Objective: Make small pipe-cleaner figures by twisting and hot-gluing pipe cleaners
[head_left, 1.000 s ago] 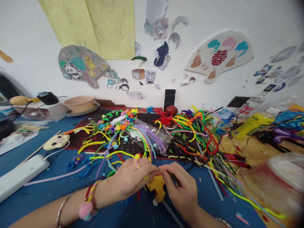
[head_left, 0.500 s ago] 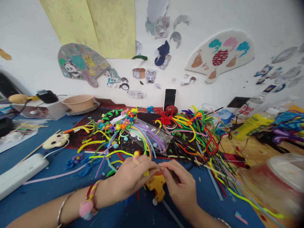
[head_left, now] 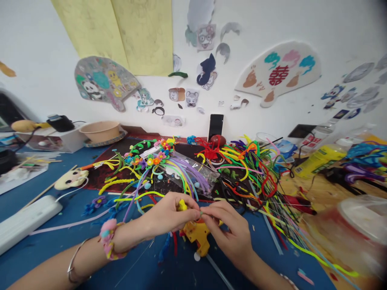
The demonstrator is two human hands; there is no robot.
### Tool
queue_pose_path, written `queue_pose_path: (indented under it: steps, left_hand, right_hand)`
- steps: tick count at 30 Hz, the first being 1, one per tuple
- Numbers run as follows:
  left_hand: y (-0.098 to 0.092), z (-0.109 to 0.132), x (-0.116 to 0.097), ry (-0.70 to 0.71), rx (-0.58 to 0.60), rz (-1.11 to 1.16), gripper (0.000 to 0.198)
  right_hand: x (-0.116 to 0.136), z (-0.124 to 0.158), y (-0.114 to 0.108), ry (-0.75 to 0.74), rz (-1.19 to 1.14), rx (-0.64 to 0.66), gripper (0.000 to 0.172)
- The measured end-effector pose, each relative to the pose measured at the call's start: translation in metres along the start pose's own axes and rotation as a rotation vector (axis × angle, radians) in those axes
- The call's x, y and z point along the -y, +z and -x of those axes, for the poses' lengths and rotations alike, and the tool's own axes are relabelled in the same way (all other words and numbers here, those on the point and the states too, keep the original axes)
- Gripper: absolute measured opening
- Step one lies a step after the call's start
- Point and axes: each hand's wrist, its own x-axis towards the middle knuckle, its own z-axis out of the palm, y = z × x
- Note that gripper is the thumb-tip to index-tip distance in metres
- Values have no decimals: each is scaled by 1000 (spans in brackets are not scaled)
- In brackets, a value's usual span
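Observation:
My left hand (head_left: 169,215) and my right hand (head_left: 229,227) meet low in the middle of the head view, fingertips pinched together around a small yellow pipe-cleaner piece (head_left: 182,206). The left thumb and fingers close on it; the right fingers pinch at its right end, where a thin green bit shows. A yellow glue gun (head_left: 196,237) lies on the blue table (head_left: 60,245) just under both hands. A pink and yellow pipe-cleaner bracelet (head_left: 107,237) sits on my left wrist.
Heaps of coloured pipe cleaners (head_left: 254,169) cover the black mat (head_left: 169,185) behind the hands, with a clear bag of them (head_left: 193,173). A white power strip (head_left: 26,221) lies left, a tan bowl (head_left: 99,131) far left, a clear tub (head_left: 359,229) right, a phone (head_left: 215,125) against the wall.
Both hands have shifted slightly up and away. My left wrist has rolled, so the yellow piece now sits between the fingertips and the bracelet has turned into view.

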Motion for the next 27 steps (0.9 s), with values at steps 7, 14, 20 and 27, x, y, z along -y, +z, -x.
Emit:
queue_pose_path:
  steps: [7, 14, 20, 27]
  left_hand:
    - [7, 3, 1, 0, -30, 130, 19]
    - [10, 4, 3, -29, -36, 208, 19]
    - [19, 9, 8, -31, -22, 318, 25]
    - [22, 12, 10, -40, -36, 389, 29]
  right_hand:
    - [2, 5, 4, -85, 88, -61, 20]
    - [-2, 6, 4, -150, 123, -71, 22]
    - [-2, 5, 2, -255, 225, -53, 21]
    - [-4, 2, -4, -249, 169, 57, 21]
